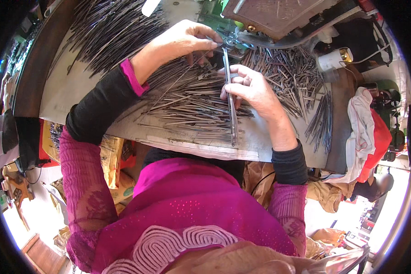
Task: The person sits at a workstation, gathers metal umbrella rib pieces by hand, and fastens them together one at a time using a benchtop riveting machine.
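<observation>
Beside a green machine [230, 39] at the bench's far side, my left hand [192, 42] is closed, thumb and forefinger pinched together. A thin metal strip [174, 84] runs from under its fingers down toward the near left; the exact grip is partly hidden. My right hand [249, 89] is wrapped round a bundle of long, narrow, shiny metal strips [233, 121]. Their upper end reaches close to my left fingertips and the machine, and their lower end points toward me. Beneath both hands lies a loose pile of similar grey strips [187, 107].
A large heap of long dark strips [116, 34] covers the far left. Shorter pieces [287, 75] are piled at right, near a small bundle [321, 118]. A brown metal box [278, 16] overhangs the far side. White and red cloths [361, 123] hang at the right edge.
</observation>
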`<state>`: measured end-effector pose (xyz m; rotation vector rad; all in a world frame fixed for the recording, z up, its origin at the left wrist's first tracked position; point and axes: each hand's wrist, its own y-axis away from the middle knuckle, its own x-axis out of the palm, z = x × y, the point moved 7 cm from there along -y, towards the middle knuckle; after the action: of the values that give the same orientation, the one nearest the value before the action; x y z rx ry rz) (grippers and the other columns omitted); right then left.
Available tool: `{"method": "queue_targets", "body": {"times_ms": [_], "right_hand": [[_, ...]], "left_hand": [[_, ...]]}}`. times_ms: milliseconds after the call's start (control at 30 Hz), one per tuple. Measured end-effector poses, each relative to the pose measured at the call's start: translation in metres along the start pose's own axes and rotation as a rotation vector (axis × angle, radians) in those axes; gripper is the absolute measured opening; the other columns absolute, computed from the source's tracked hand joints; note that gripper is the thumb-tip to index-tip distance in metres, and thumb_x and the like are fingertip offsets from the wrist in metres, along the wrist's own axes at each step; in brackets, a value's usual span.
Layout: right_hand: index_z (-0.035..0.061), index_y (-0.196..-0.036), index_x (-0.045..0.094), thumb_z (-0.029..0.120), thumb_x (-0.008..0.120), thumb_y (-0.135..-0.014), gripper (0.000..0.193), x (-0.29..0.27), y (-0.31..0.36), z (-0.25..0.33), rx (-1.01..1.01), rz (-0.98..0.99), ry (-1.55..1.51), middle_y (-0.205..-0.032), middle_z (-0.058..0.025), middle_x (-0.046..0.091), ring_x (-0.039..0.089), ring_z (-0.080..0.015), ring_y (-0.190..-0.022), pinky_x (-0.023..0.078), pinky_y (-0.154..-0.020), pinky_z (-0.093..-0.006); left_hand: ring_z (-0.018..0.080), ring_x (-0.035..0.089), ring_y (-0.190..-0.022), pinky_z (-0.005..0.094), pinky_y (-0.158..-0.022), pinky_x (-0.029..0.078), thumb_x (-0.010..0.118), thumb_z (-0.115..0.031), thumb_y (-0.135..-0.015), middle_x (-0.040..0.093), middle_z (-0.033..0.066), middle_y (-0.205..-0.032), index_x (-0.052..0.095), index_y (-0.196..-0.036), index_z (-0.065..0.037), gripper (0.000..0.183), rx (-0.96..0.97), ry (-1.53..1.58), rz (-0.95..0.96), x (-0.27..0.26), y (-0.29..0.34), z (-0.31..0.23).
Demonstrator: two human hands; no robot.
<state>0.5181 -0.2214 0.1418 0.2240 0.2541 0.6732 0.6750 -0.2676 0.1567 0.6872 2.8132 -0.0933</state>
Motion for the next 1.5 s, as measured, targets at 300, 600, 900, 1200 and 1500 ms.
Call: {"method": "queue_targets", "body": {"times_ms": [300, 600, 900, 1200, 1500], "right_hand": [[-0.0013, -0.117, 0.051, 0.015, 0.058, -0.082, 0.039, -0.003, 0.0, 0.004, -0.045, -0.032, -0.037, -0.077, -0.0069, 0.064, 0.056, -0.0081, -0.058, 0.045, -0.051, -0.0187], [-0.0011, -0.114, 0.051, 0.014, 0.057, -0.082, 0.036, -0.004, -0.002, 0.006, -0.077, -0.078, -0.123, -0.078, -0.0074, 0.064, 0.057, -0.009, -0.059, 0.045, -0.051, -0.0185], [-0.0009, -0.111, 0.052, 0.015, 0.058, -0.082, 0.033, -0.008, -0.007, 0.005, -0.105, -0.097, -0.185, -0.079, -0.0078, 0.064, 0.058, -0.0098, -0.06, 0.045, -0.049, -0.019], [0.0035, -0.1, 0.056, 0.019, 0.06, -0.084, 0.022, -0.013, -0.01, -0.01, -0.069, -0.168, -0.364, -0.074, -0.0029, 0.06, 0.057, -0.0094, -0.058, 0.045, -0.049, -0.0206], [0.0078, -0.096, 0.058, 0.019, 0.061, -0.084, 0.016, -0.013, -0.014, -0.004, -0.096, -0.239, -0.476, -0.069, 0.0, 0.059, 0.054, -0.0066, -0.056, 0.042, -0.05, -0.0182]], "left_hand": [[0.0114, 0.06, -0.057, 0.021, -0.046, 0.048, 0.061, -0.017, -0.086, 0.063, 0.0047, -0.078, 0.062, -0.106, -0.002, 0.025, -0.012, 0.205, -0.039, 0.009, -0.002, 0.0], [0.0086, 0.058, -0.06, 0.02, -0.049, 0.046, 0.058, -0.025, -0.089, 0.061, 0.0038, -0.082, 0.058, -0.111, -0.001, 0.033, 0.006, 0.184, -0.053, 0.012, -0.006, -0.002], [0.0091, 0.058, -0.057, 0.0209, -0.049, 0.047, 0.058, -0.024, -0.089, 0.061, 0.0056, -0.08, 0.057, -0.11, 0.001, 0.032, 0.09, 0.115, -0.117, 0.011, -0.012, -0.003], [0.009, 0.052, -0.05, 0.0223, -0.045, 0.041, 0.058, -0.031, -0.089, 0.056, 0.0035, -0.065, 0.061, -0.085, 0.0, 0.031, -0.021, 0.11, -0.103, 0.011, -0.009, 0.001], [0.0108, 0.059, -0.059, 0.0218, -0.052, 0.048, 0.058, -0.03, -0.089, 0.06, 0.0047, -0.074, 0.062, -0.093, 0.002, 0.032, 0.018, 0.255, -0.07, 0.019, -0.001, -0.009]]}}
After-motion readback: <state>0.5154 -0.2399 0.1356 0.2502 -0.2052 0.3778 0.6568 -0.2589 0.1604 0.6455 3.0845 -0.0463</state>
